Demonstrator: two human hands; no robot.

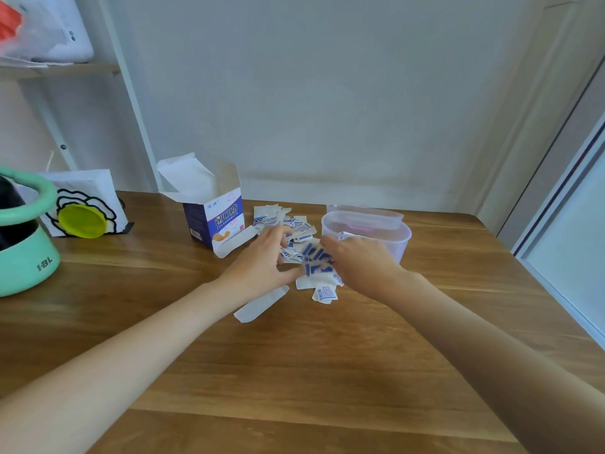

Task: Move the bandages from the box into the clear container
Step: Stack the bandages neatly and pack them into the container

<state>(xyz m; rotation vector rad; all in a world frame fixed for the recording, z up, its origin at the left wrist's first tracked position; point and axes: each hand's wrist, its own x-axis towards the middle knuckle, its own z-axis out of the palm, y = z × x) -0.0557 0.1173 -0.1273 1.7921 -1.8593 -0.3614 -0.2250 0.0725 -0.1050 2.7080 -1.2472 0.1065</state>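
The open bandage box (216, 221), blue and white, stands on the wooden table (294, 371) with its flaps up. A heap of white-and-blue bandage packets (288, 221) lies between the box and the clear container (386, 234). My right hand (360, 267) is closed on a blurred bunch of bandages (316, 258), just in front of the container's near wall. My left hand (265, 260) rests on the pile with its fingers spread among the packets. One long bandage (260, 304) and a few loose packets (324, 293) lie nearer to me.
The container's clear lid (366, 214) leans behind it. A mint-green and black appliance (23, 244) sits at the left edge, with a white paper bag (85, 201) and a yellow-green disc (82, 221) beside it. A wall runs behind the table, a door frame on the right.
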